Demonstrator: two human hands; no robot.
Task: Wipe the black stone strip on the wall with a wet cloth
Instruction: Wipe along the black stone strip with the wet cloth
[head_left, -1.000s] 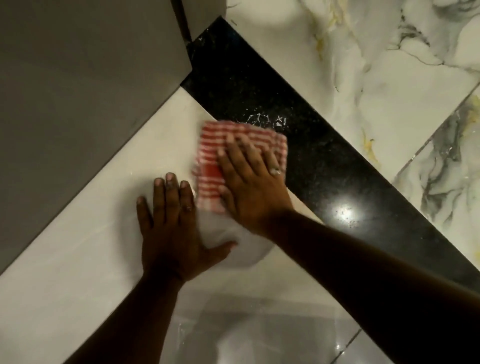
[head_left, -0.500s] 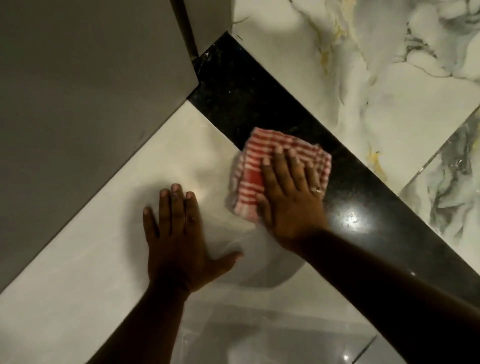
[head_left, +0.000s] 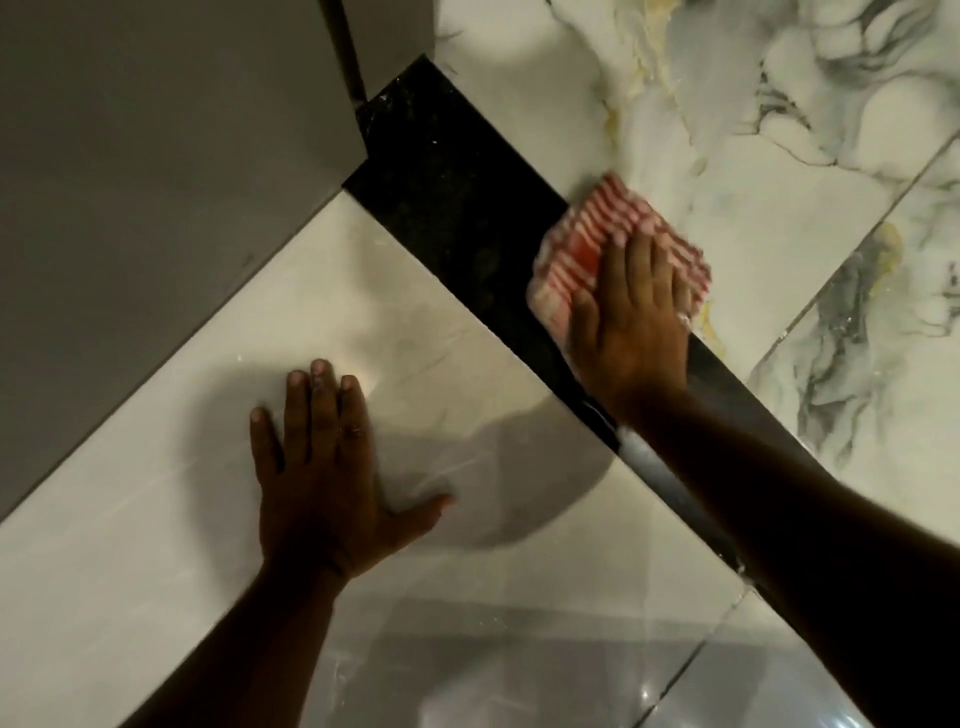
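Note:
The black stone strip (head_left: 447, 202) runs diagonally from the upper middle down to the lower right, with white specks near its upper end. A folded red-and-white striped cloth (head_left: 608, 244) lies across the strip's far edge and partly over the veined marble beside it. My right hand (head_left: 631, 317) presses flat on the cloth, fingers spread over it. My left hand (head_left: 332, 462) rests flat with fingers apart on the cream tile to the left of the strip, holding nothing. My right forearm covers the strip's lower part.
Grey panels (head_left: 145, 156) fill the upper left. Cream glossy tile (head_left: 156, 571) lies below the strip. White marble with grey and yellow veins (head_left: 753, 130) lies above it, with a grout line (head_left: 852, 260) on the right.
My right hand has slid the cloth to the right along and across the strip, onto its far edge. My left hand has stayed flat on the cream tile.

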